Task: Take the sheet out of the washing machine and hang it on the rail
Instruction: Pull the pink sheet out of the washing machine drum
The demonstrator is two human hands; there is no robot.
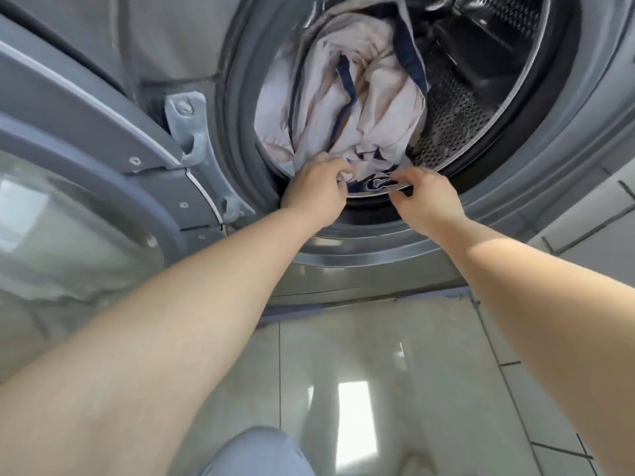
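Both hands at the drum's (457, 132) lower lip: left hand (318, 194) pinches the limp, damp-heavy sheet (360, 108), right hand (424, 197) curls empty; I'd grab the bunched bottom folds.

Both bare arms reach forward and upward in the head view, converging from the lower corners. Left hand (318, 192): back of hand toward the camera, wrist straight, fingers curled inward with the tips bunched at the far right side. Right hand (424, 197): back of hand up, fingers bent downward, thumb tucked beneath toward the left. The two hands lie near each other, not touching. What either holds cannot be told.
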